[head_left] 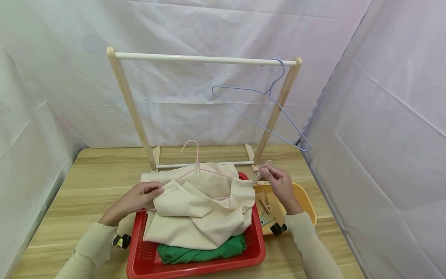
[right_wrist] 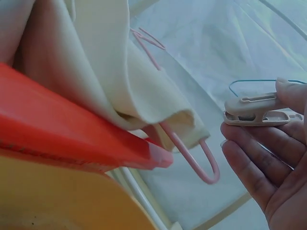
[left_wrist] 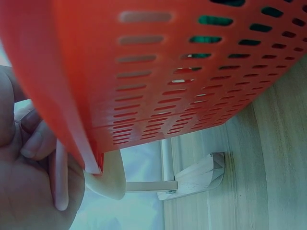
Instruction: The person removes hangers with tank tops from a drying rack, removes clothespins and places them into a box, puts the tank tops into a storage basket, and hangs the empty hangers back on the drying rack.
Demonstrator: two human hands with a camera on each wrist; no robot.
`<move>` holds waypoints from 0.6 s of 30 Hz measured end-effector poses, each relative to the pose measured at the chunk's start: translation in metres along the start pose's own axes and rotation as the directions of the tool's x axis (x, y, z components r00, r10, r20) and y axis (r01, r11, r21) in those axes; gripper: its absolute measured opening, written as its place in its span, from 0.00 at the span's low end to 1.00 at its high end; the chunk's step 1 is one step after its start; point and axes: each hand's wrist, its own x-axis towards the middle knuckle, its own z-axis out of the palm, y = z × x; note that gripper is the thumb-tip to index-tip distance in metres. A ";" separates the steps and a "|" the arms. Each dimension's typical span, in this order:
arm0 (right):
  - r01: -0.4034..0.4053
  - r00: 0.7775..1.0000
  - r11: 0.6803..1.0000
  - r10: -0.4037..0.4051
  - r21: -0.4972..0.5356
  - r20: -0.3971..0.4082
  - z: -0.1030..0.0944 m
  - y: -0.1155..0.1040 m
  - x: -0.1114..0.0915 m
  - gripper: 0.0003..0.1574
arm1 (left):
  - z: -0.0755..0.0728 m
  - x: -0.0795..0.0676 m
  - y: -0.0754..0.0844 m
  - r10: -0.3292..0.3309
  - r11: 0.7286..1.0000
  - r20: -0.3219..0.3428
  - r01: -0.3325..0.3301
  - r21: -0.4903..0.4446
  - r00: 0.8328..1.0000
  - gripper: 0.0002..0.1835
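A cream garment [head_left: 198, 228] lies draped over a pink hanger [head_left: 197, 153], both resting across the red basket [head_left: 259, 248]. At the garment's left corner, my left hand [head_left: 141, 195] pinches the cloth between thumb and fingers. In the left wrist view, the rounded end of the pink hanger [left_wrist: 61, 177] lies against that palm. My right hand [head_left: 280, 184] holds a beige clothespin [right_wrist: 252, 103] beside the garment's right corner. From that corner the hanger's other end [right_wrist: 211, 175] sticks out in the right wrist view.
Green cloth [head_left: 203, 252] lies inside the basket under the garment. A yellow tray [head_left: 308, 203] with several clothespins [head_left: 265, 203] stands at right. Behind stands a wooden rack with a white rail [head_left: 195, 58], where a blue hanger [head_left: 240, 112] hangs near the right post.
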 end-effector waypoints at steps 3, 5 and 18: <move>0.000 1.000 1.000 0.001 0.013 -0.012 -0.004 0.001 -0.002 0.19 | 0.000 0.000 0.000 0.000 1.000 -0.003 0.000 0.002 1.000 0.09; -0.016 0.999 1.000 0.017 0.019 -0.029 -0.005 0.002 -0.003 0.19 | 0.000 0.000 0.000 0.002 1.000 -0.006 -0.002 0.004 1.000 0.09; -0.102 0.989 0.993 0.107 0.058 -0.098 -0.018 0.011 -0.020 0.19 | 0.000 -0.001 -0.001 0.011 1.000 -0.009 -0.011 -0.010 1.000 0.09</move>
